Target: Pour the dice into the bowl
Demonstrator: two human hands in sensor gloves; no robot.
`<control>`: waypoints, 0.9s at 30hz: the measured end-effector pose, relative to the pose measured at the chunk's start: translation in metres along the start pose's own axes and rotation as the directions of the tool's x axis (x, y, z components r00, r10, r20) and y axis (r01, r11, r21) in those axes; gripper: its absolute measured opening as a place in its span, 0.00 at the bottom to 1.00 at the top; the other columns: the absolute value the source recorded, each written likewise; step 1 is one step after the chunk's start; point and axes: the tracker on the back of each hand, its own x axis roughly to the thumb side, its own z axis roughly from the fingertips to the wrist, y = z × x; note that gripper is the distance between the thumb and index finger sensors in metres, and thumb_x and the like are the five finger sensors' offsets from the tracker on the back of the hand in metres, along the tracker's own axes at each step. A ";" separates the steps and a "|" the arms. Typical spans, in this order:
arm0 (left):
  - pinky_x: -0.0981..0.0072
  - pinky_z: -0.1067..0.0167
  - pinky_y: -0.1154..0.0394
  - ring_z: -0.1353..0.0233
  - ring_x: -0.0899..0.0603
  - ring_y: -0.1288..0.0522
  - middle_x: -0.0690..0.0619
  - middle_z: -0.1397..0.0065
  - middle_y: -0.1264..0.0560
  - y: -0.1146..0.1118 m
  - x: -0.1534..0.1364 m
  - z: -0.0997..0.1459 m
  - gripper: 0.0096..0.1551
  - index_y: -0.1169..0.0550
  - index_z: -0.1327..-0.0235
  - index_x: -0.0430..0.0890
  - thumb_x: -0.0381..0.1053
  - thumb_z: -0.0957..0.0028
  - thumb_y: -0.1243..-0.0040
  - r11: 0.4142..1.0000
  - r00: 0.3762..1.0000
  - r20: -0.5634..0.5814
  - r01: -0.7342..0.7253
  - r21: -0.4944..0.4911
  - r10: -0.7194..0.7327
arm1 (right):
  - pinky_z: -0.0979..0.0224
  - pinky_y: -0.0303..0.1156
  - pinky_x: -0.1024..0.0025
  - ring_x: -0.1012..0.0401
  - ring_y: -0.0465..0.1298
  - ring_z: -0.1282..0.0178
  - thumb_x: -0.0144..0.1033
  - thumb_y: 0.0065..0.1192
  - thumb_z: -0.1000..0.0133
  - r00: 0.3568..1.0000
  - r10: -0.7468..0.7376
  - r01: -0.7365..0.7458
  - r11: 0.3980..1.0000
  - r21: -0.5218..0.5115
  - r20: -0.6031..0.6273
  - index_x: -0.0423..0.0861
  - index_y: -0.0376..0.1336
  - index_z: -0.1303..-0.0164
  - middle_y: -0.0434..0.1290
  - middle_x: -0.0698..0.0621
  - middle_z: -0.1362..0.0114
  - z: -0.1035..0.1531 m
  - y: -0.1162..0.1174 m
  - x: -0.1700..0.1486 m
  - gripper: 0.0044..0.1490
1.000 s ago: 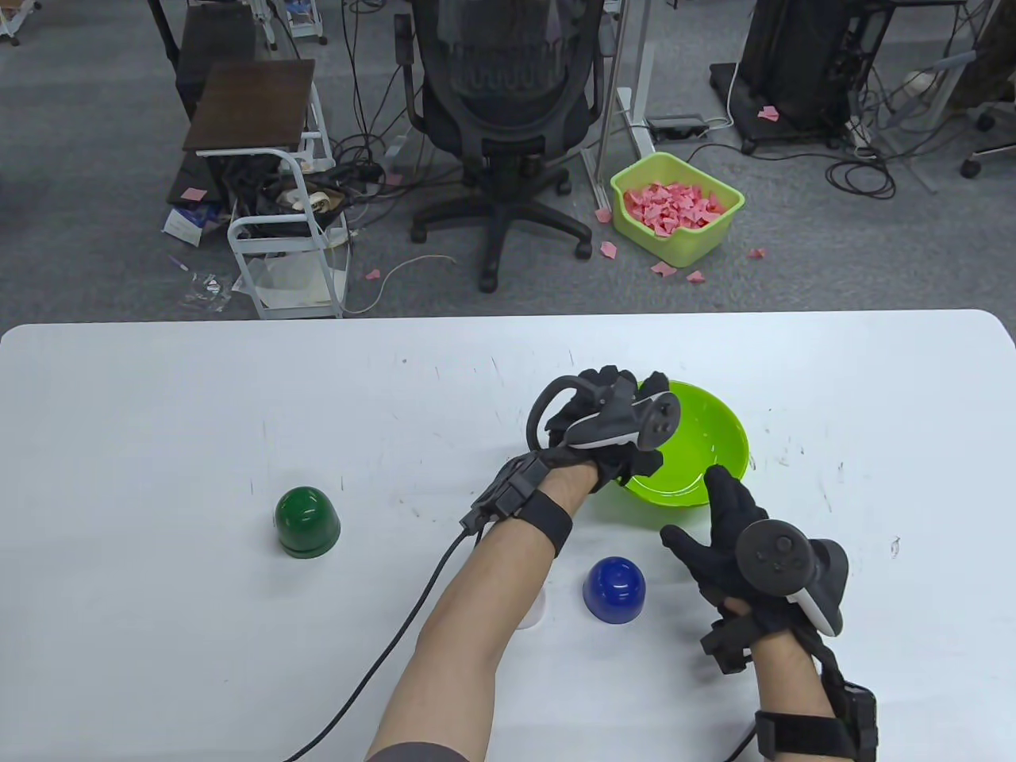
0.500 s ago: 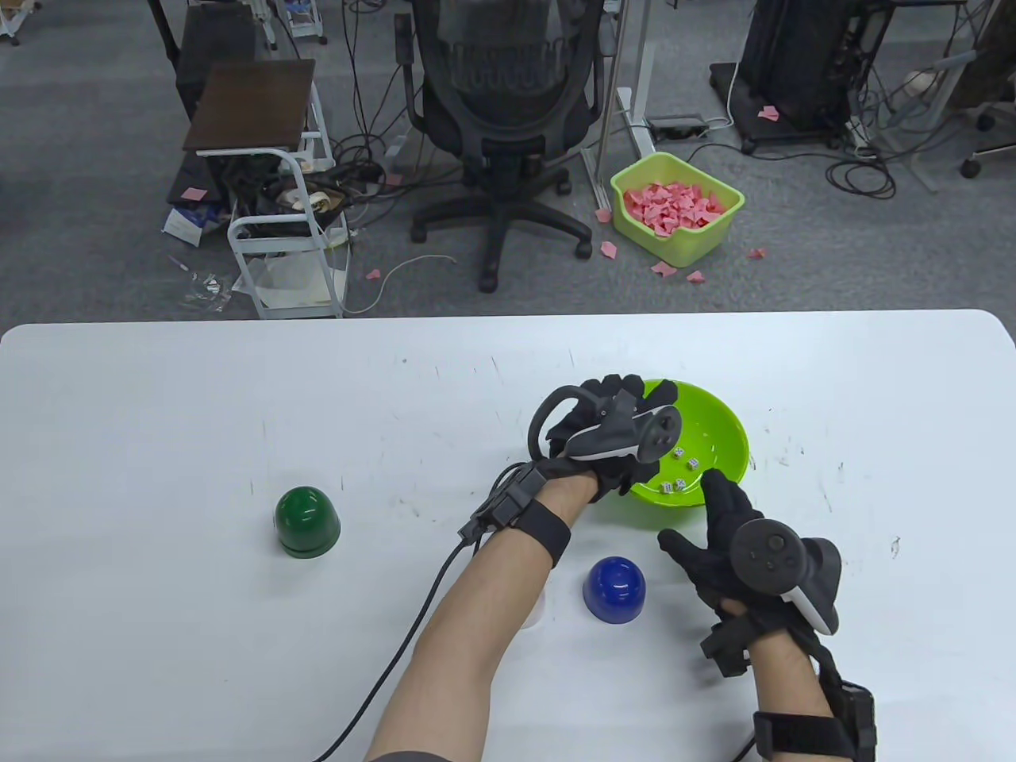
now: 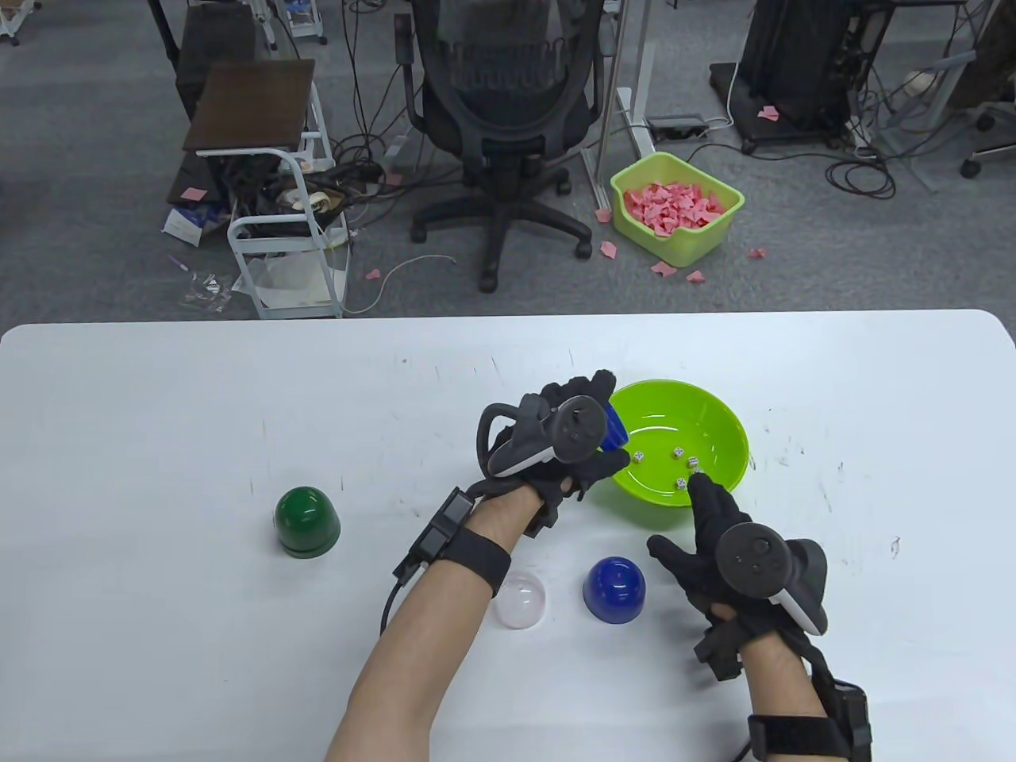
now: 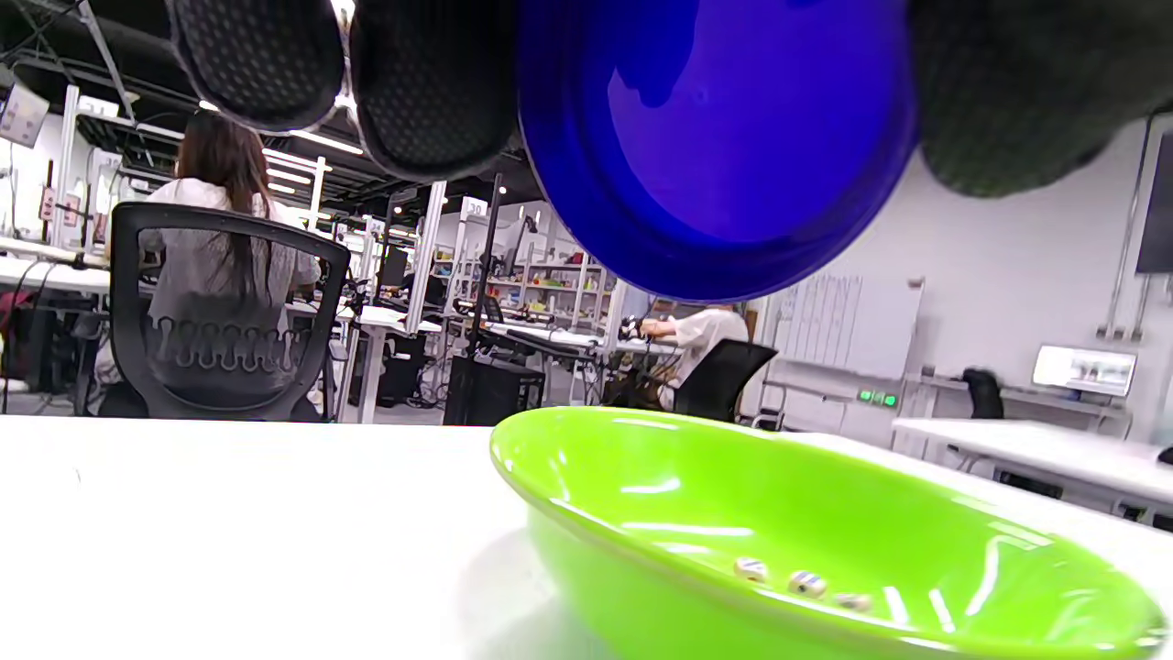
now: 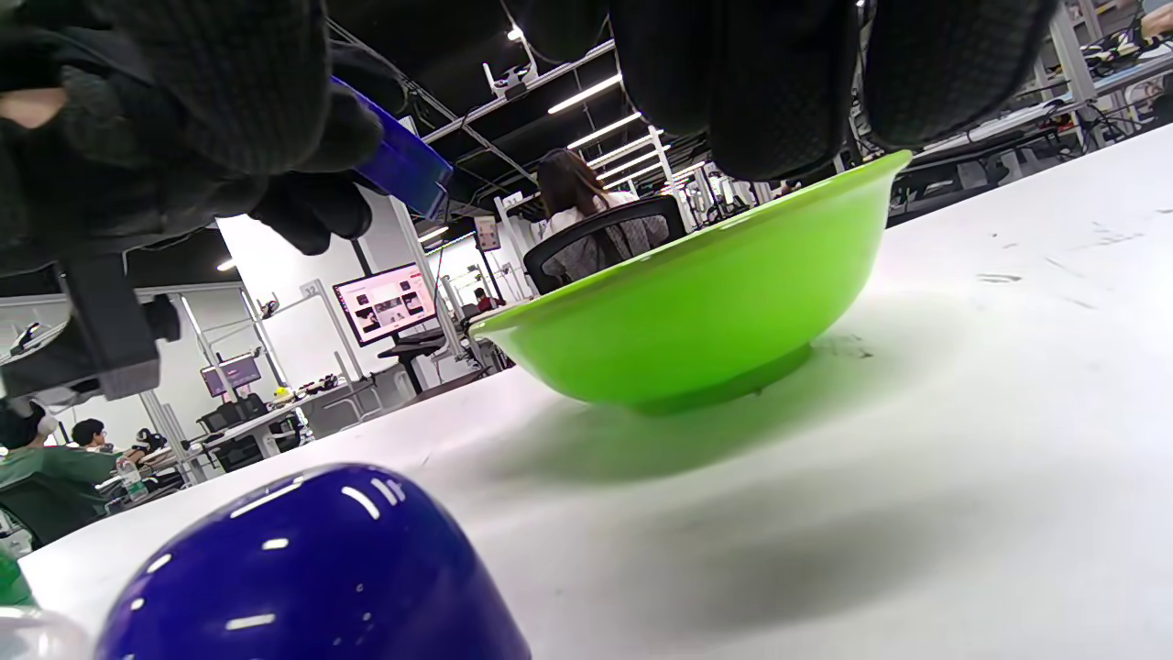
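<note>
The green bowl (image 3: pixel 726 432) stands on the white table right of centre, with several small white dice (image 3: pixel 679 453) in it. My left hand (image 3: pixel 589 460) grips a shallow blue dish (image 3: pixel 616 434), tilted at the bowl's left rim. In the left wrist view the blue dish (image 4: pixel 715 137) hangs between my fingers above the bowl (image 4: pixel 696 513), and dice (image 4: pixel 806 582) lie on the bowl's bottom. My right hand (image 3: pixel 698 524) is spread open, with a fingertip at the bowl's near rim. In the right wrist view my fingers (image 5: pixel 779 82) hang over the bowl (image 5: pixel 696 312).
A blue dome cup (image 3: pixel 613 589) and a clear dome (image 3: pixel 520 601) stand near the front, between my arms. A green dome cup (image 3: pixel 306 520) stands to the left. The table's far edge (image 3: pixel 508 316) borders a floor with an office chair and a bin.
Dice dropped into the bowl. My left hand drew back left from over the bowl with the blue dish, uncovering the clear dome. My right hand shifted slightly left.
</note>
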 end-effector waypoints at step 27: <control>0.41 0.32 0.26 0.32 0.40 0.23 0.45 0.25 0.31 0.020 -0.099 0.189 0.63 0.44 0.29 0.50 0.75 0.69 0.26 0.883 0.891 -0.080 -0.426 0.194 0.448 | 0.30 0.64 0.26 0.30 0.67 0.28 0.56 0.63 0.43 0.995 -0.048 0.051 0.998 -0.035 0.087 0.33 0.44 0.16 0.58 0.26 0.16 0.004 0.006 0.018 0.59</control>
